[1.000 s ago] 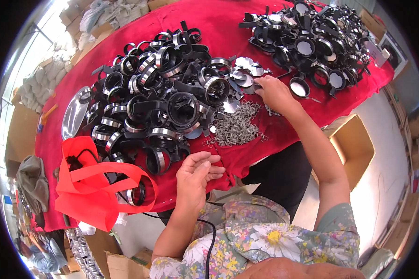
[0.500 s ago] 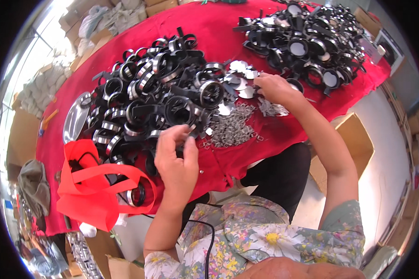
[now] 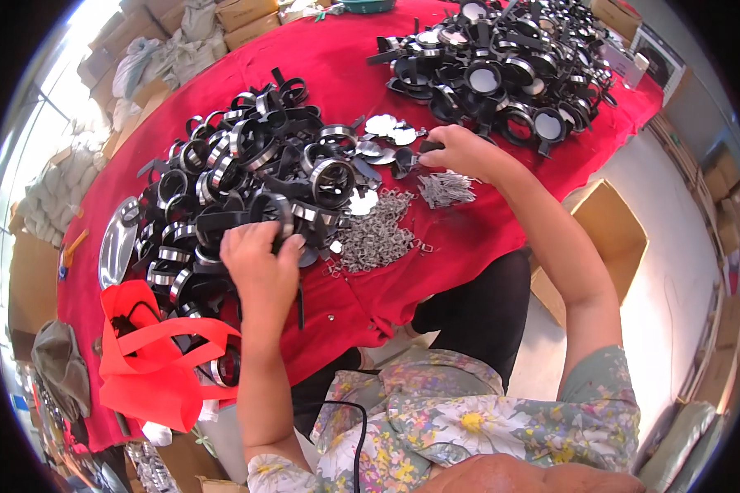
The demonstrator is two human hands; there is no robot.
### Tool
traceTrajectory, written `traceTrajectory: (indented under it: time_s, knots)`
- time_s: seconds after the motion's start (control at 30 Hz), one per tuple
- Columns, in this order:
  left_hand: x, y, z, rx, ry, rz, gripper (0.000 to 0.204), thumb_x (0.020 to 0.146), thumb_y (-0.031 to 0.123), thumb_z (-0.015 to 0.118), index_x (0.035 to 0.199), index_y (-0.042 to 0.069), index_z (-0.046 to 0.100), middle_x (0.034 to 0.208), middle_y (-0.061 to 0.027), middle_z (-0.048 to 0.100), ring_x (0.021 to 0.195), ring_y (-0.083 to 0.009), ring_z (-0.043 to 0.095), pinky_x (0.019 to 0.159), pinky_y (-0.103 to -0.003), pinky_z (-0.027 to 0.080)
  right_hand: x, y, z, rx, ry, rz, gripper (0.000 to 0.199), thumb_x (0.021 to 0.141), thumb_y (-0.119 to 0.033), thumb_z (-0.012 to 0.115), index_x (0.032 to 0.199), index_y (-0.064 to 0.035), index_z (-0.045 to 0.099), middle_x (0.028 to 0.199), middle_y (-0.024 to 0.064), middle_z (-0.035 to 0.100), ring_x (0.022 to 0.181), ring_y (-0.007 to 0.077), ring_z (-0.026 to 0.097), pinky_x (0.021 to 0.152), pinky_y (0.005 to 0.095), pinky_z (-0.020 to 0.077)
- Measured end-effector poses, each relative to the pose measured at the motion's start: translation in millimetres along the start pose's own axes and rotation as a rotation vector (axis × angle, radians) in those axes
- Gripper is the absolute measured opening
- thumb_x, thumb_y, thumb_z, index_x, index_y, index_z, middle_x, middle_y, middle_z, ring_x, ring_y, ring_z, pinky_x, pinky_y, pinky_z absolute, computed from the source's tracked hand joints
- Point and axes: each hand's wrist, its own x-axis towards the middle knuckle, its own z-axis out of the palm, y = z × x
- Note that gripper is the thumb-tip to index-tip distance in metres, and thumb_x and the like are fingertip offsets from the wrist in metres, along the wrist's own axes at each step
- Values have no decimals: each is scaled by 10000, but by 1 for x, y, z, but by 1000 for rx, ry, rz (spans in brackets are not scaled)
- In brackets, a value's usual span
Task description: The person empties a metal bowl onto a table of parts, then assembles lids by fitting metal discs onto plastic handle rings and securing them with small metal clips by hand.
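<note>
My left hand [image 3: 261, 267] closes on a black ring with a silver band [image 3: 275, 212], at the front of a pile of similar black rings with handles [image 3: 242, 135]. Part of that ring is hidden by my fingers and by neighbouring pieces. My right hand [image 3: 464, 154] has its fingertips pinched on a thin dark piece [image 3: 430, 146]; its full shape does not show. Just left of those fingertips lie shiny round metal discs [image 3: 382, 127]. Small bent wire clips [image 3: 374, 234] form a heap between my hands, and a bundle of thin metal pins [image 3: 446, 189] sits below my right hand.
A second pile of black rings with white-looking discs [image 3: 501, 74] covers the far right of the red cloth [image 3: 337, 312]. An orange-red fabric bag [image 3: 152, 370] and a clear oval tray [image 3: 118, 242] are at the left. An open cardboard box [image 3: 600, 238] stands below the table's right edge.
My left hand has moved left and closed on a black ring. My right hand has drawn a thin dark piece from beside the discs. The whole view has shifted slightly.
</note>
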Motion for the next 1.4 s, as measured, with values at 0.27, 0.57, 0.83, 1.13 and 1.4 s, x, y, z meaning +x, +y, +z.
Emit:
traceTrajectory:
  time_s: [0.27,0.57,0.83,1.13,1.4]
  knots:
    - [6,2,-37,-532,187,-391,168,850,49,699,992,-21,643,890,-97,634,805,-189,599,741,-305,475,-27,-31,1,244,240,96,139,878,-123,621,920,4,586,742,53,633,565,82,533,496,247,413]
    - [4,42,-12,-212,-80,541,233,736,-30,631,966,-22,594,949,-160,584,972,-329,606,861,-431,511,-69,-83,57,722,424,-262,157,985,-158,595,1036,-16,553,894,87,681,766,118,648,648,241,505]
    - [2,42,-2,-351,-85,502,288,736,-76,619,1018,-24,587,964,-155,571,1016,-356,607,813,-429,522,-63,-90,92,676,393,-303,171,980,-165,598,1028,-12,539,893,66,703,756,73,604,639,234,479]
    - [-10,39,-3,-694,-117,53,245,878,-37,617,1122,-20,606,1042,-141,649,985,-253,645,832,-341,523,-53,-89,95,683,378,-295,193,993,-186,583,1060,-8,547,951,107,704,858,125,652,704,253,502]
    - [10,27,-10,-1578,94,-421,303,1002,49,504,1272,-86,487,971,-123,643,1042,-291,664,949,-465,559,-44,-90,89,905,406,-257,172,989,-155,583,1071,-8,546,973,129,706,870,157,678,724,269,516]
